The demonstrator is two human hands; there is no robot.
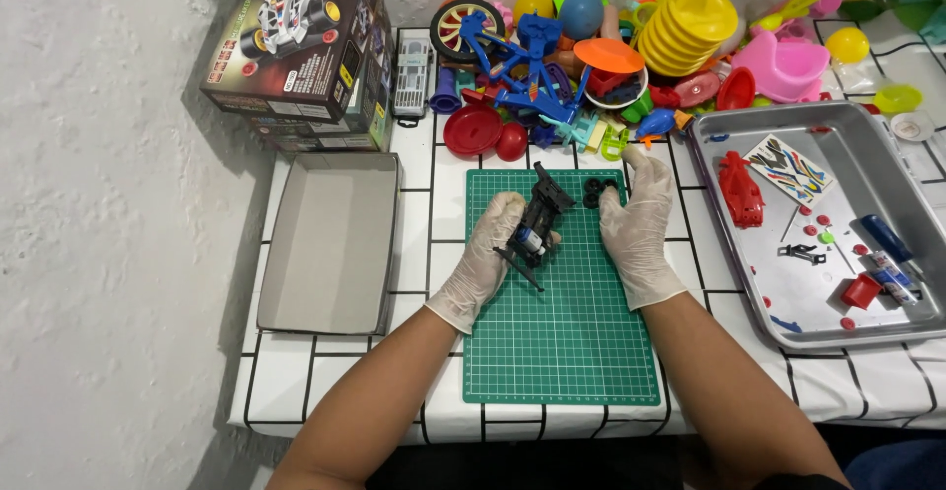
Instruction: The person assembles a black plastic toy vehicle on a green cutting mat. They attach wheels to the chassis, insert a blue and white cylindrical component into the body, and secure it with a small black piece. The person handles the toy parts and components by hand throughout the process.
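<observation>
Your left hand (pixel 490 254), gloved, has its grip closed around a small black toy car chassis (pixel 538 222), holding it tilted just above the green cutting mat (pixel 572 332). A thin black rod sticks out below your fingers toward you, and a bit of blue and white shows inside the frame.

Your right hand (pixel 636 224), also gloved, has a loose, open grip and holds nothing; its fingertips reach just past the chassis to a small cluster of black wheels (pixel 597 193) lying on the mat's far edge, touching or almost touching them.

To the right of your right hand, a metal tray (pixel 838 303) sits on the tabletop with a red car body shell (pixel 739 190), a sticker sheet (pixel 786 167) and small red parts in it. To the left of your left hand lies an open empty box lid (pixel 330 244), and beyond it the toy's printed box (pixel 301 52). Beyond both hands, a pile of bright plastic toys, with a blue toy bicycle (pixel 527 62) nearest.
</observation>
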